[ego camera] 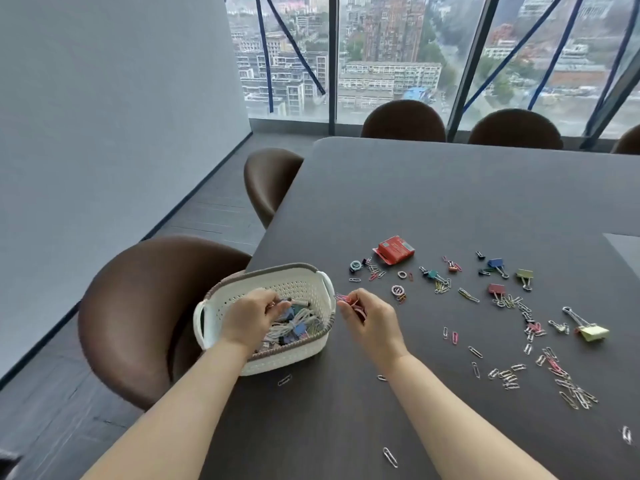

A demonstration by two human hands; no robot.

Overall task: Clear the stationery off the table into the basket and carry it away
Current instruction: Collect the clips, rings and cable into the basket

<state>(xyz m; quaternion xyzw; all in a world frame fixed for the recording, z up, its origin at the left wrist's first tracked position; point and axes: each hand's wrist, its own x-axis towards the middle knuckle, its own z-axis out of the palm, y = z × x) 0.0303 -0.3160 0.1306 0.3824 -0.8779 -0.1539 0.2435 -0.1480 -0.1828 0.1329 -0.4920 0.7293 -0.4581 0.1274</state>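
Pinching pink wire paper clips (344,298), the right hand (367,318) is beside the white perforated plastic basket (287,362) at the dark table's (450,202) left edge. The left hand (252,316) curls above it; its hold I cannot tell.

No text, label, brand or number can be read. The small red cardboard box (394,250), which lies on the dark grey table (450,188) to the far right of the white plastic basket (304,282), bears pale print on its top face. The marks are too small and blurred to make out as letters or figures.
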